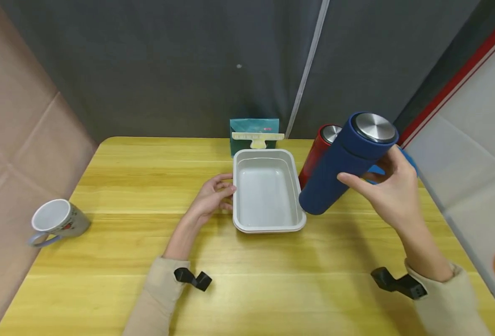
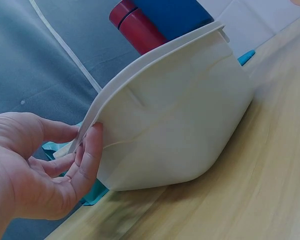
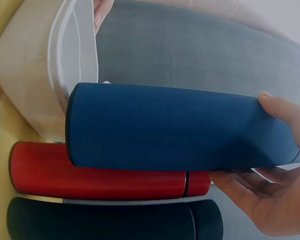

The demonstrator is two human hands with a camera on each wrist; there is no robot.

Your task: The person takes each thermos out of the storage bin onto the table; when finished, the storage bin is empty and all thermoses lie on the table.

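- Two hands are busy at the yellow table [image 1: 146,289].
- The right hand [image 1: 392,193] has its fingers and thumb curled around the blue bottle [image 1: 344,161]. It holds it up in the air, tipped over, with the bottom end near the right rim of the white tray [image 1: 268,228].
- The left hand [image 1: 213,193] has loose, open fingers touching the tray's left rim, maybe to keep it from sliding.
- A red bottle [image 1: 316,154] stands just behind the blue one.
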